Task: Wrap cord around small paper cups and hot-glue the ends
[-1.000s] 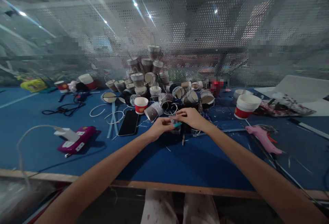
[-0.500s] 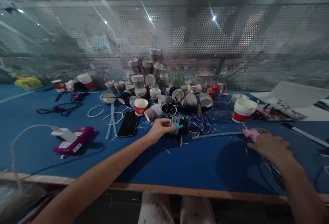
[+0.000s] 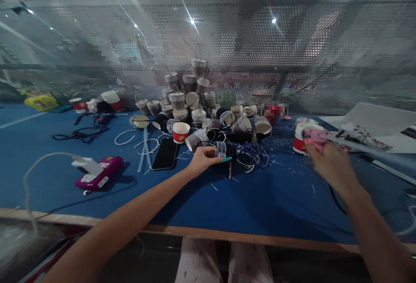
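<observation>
My left hand (image 3: 204, 160) is closed around a small wrapped paper cup (image 3: 221, 149), lying on its side near the table's middle. Grey and black wrapping covers the cup, and a thin brown strip (image 3: 230, 170) hangs below it. My right hand (image 3: 334, 166) grips a pink hot glue gun (image 3: 316, 138), raised above the table with a small red light glowing on it. A long translucent glue stick (image 3: 367, 145), blurred, trails to the right from the gun. Just behind the gun stands a stack of red and white paper cups (image 3: 299, 141).
Wrapped cups with handles (image 3: 178, 100) are piled at the back. A phone (image 3: 165, 154), a red paper cup (image 3: 181, 133) and blue cord (image 3: 255, 155) lie near my left hand. A purple power strip (image 3: 100, 174) with a charger is at left. White scraps litter the blue table (image 3: 227, 209).
My right hand has lifted the glue gun off the table and brought it in front of the cup stack. The translucent stick has swung to the right. My left hand still holds the wrapped cup.
</observation>
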### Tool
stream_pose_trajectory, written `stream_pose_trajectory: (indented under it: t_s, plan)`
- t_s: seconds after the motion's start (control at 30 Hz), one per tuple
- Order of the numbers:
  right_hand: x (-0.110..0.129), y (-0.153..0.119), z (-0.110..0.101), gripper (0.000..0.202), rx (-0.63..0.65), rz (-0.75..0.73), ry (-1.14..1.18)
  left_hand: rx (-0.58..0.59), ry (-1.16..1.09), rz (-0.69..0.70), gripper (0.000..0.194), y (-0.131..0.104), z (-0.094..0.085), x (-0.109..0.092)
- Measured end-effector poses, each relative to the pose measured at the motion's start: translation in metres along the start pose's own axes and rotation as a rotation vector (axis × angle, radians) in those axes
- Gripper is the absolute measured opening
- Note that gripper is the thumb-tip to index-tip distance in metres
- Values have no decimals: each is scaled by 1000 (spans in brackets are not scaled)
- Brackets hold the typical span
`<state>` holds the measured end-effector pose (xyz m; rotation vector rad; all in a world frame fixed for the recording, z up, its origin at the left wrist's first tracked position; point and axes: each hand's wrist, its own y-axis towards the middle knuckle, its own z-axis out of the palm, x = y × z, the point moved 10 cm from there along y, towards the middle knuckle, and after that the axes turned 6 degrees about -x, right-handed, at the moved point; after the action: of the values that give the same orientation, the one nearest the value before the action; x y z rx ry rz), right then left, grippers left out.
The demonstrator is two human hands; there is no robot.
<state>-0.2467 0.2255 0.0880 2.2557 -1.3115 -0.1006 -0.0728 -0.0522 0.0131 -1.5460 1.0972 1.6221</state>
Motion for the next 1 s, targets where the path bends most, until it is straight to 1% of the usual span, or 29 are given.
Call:
stream_pose_trajectory:
  t_s: [0.1,0.13,0.17,0.2,0.27,0.37,0.4,0.47,0.53,0.6,0.83,1.0]
  plan:
    - [21,12,-12,59,-34,26,-60,5,20,37,28,0,-1,-1]
    - [30,14,-16,60,-47,24,-39,8,20,43,28,0,0,-2]
    - [40,15,-19,60,-44,20,29,8,24,49,28,-1,0,-2]
    - [50,15,-18,59,-11,10,146,8,32,54,29,-1,0,-3]
    - [75,13,-8,57,128,-27,463,11,47,62,30,-1,1,-4]
    - [119,3,16,52,407,-118,907,36,43,61,33,-2,4,-3]
    - [131,-1,24,51,492,-128,1016,41,44,60,33,-2,4,-2]
    - [146,-9,41,50,644,-103,1161,45,64,62,33,-1,3,-1]
    - [152,-18,56,52,761,-57,1213,49,93,76,32,-1,3,-1]
    - [153,-25,66,53,825,-36,1215,55,114,90,32,-1,3,-2]
    - [155,-38,77,53,913,-75,1170,67,143,114,31,-1,6,-3]
    - [157,-41,83,51,925,-85,1154,91,137,107,30,-1,7,-2]
